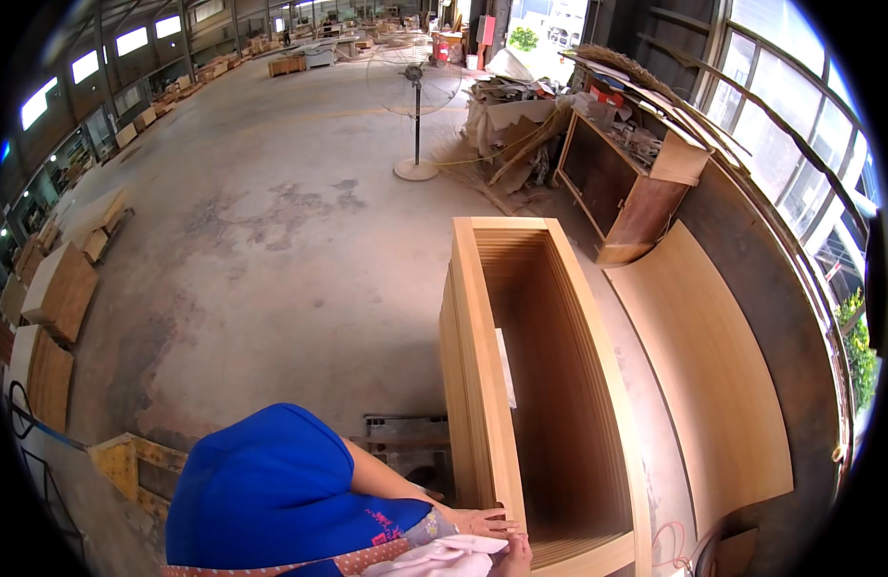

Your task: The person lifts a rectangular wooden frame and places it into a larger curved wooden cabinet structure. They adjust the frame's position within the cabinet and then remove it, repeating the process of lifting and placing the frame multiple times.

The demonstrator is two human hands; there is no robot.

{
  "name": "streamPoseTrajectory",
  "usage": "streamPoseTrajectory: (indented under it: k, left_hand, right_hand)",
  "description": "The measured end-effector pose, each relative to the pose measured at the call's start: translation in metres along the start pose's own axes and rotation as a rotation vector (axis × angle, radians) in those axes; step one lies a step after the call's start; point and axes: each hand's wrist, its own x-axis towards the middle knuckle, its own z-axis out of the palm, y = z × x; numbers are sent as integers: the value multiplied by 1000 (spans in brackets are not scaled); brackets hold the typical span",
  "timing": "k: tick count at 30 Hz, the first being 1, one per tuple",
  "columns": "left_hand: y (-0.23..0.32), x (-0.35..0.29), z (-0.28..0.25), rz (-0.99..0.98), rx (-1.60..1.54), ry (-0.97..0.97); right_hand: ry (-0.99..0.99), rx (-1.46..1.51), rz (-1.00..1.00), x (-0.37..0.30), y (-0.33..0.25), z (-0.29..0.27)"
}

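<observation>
A tall stack of rectangular wooden frames [501,423] stands before me, light brown, with a deep hollow in its middle. Across the top of its near left corner lies my left hand [480,522], fingers stretched out and touching the wood. Just nearer, my right hand [516,558] is at the same corner, only partly in sight; its fingers are too hidden to read. A pale pink cloth [449,558] bunches beside both hands, and I cannot make out whether it is held or worn. My left arm comes from a blue sleeve [261,481].
A curved wooden panel [713,385] lies to the right of the stack. Farther off are a brown cabinet [622,183] heaped with scrap and a standing fan [417,125]. A yellow metal pallet jack part [126,466] sits at left, near stacks of boards [59,293].
</observation>
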Motion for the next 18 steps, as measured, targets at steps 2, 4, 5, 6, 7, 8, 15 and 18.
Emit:
streamPoseTrajectory:
  k: [2,4,5,6,7,8,15,18]
  left_hand:
    - [12,4,-27,-5,-13,-267]
    - [20,-7,3,-36,592,-44]
    - [23,-14,19,-39,805,-14]
    - [26,-17,18,-41,1018,19]
    - [29,-23,17,-33,1143,-34]
    - [32,-25,16,-66,654,140]
    - [48,-39,-11,-21,139,-63]
    - [53,-46,-49,8,60,-126]
  right_hand:
    - [-8,0,3,-2,7,-5]
    - [-38,-15,19,-8,16,-12]
    - [-57,-24,27,-10,21,-16]
    - [-82,-29,32,-12,26,-23]
    - [-110,-43,40,-14,32,-31]
    - [-153,-59,51,-15,38,-39]
    - [99,-282,-218,-28,54,-10]
    - [93,-344,-193,-46,48,-1]
